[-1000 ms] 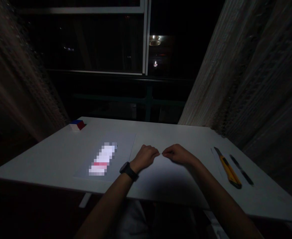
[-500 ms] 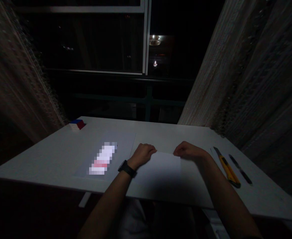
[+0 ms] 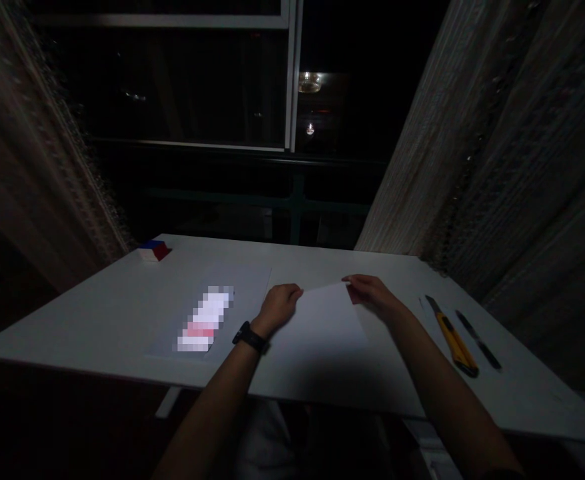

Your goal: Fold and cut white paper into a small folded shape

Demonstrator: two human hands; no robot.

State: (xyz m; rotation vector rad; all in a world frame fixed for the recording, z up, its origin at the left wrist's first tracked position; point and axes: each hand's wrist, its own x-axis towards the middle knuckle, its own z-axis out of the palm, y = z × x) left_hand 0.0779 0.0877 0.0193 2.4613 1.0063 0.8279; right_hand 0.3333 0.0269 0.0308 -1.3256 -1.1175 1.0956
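Observation:
A white sheet of paper (image 3: pixel 322 327) lies in front of me on the white table (image 3: pixel 97 313). My left hand (image 3: pixel 280 305), with a black watch on its wrist, pinches the sheet's far left corner. My right hand (image 3: pixel 370 293) pinches the far right corner, which is raised a little off the table. The fingers of both hands are closed on the paper's far edge.
A second sheet (image 3: pixel 222 307) with a blurred patch lies to the left. A small red, white and blue block (image 3: pixel 153 250) sits at the far left corner. A yellow utility knife (image 3: pixel 453 337) and a black pen (image 3: pixel 477 340) lie to the right. Curtains hang on both sides of a dark window.
My hands, which met at one point a second ago, have drawn apart along the paper's far edge. The sheet has opened out and its far edge has lifted and moved away from me.

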